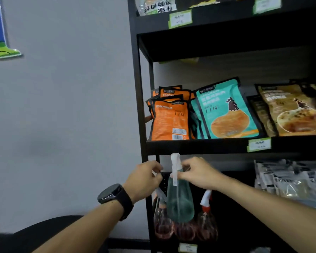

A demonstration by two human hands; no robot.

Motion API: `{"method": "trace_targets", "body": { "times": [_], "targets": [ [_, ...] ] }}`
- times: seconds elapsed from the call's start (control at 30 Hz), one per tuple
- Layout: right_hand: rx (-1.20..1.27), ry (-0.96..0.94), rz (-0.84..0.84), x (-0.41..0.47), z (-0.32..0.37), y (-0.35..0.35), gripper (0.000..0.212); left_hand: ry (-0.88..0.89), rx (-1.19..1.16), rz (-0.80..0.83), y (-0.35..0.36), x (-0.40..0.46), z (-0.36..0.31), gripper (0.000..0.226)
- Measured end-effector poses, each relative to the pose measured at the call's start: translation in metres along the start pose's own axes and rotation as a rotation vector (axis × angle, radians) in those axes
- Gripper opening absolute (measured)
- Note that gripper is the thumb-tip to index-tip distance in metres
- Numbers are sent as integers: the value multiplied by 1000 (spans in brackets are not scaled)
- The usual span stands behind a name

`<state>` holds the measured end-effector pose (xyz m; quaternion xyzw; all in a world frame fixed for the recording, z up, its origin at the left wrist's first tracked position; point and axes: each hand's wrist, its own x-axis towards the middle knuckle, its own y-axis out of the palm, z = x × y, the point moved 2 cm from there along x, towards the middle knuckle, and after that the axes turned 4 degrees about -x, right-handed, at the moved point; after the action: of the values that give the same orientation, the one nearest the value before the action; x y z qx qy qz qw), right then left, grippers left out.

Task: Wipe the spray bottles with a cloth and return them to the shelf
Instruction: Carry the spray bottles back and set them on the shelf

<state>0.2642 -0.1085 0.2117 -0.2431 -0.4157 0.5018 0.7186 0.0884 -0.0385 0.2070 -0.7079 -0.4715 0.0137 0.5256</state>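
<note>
A green translucent spray bottle (180, 201) with a white sprayer head (175, 161) hangs upright in front of the lower shelf. My right hand (195, 172) grips it at the neck, just below the sprayer head. My left hand (144, 178) is to the left of the bottle with its fingers pinched together. A pale sliver shows under them, and I cannot tell what it is. Three pink spray bottles (163, 225) (184, 230) (207, 225) stand on the lower shelf behind the green one. The right one has a red-and-white sprayer (205, 198). No cloth is in view.
The black metal shelf unit (140, 106) stands against a grey wall. Orange (170, 121), teal (226, 110) and brown (292, 110) food pouches fill the shelf above. Silver packets (288, 179) lie to the right of the bottles. A dark chair back (43, 232) is at the lower left.
</note>
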Motion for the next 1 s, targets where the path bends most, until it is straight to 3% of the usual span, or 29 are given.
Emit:
{"method": "trace_targets", "body": {
  "times": [0.53,0.63,0.8,1.0],
  "targets": [
    [20,236,18,-36,-135,-31,36,150,-109,141,112,43,-39,26],
    [26,251,18,-39,-157,-28,54,164,-121,160,128,51,-41,26],
    [-20,302,9,-43,-184,-23,24,181,-136,175,152,65,-39,25],
    [-5,360,3,-40,-215,-9,23,178,-160,190,174,78,-31,24]
  ]
}}
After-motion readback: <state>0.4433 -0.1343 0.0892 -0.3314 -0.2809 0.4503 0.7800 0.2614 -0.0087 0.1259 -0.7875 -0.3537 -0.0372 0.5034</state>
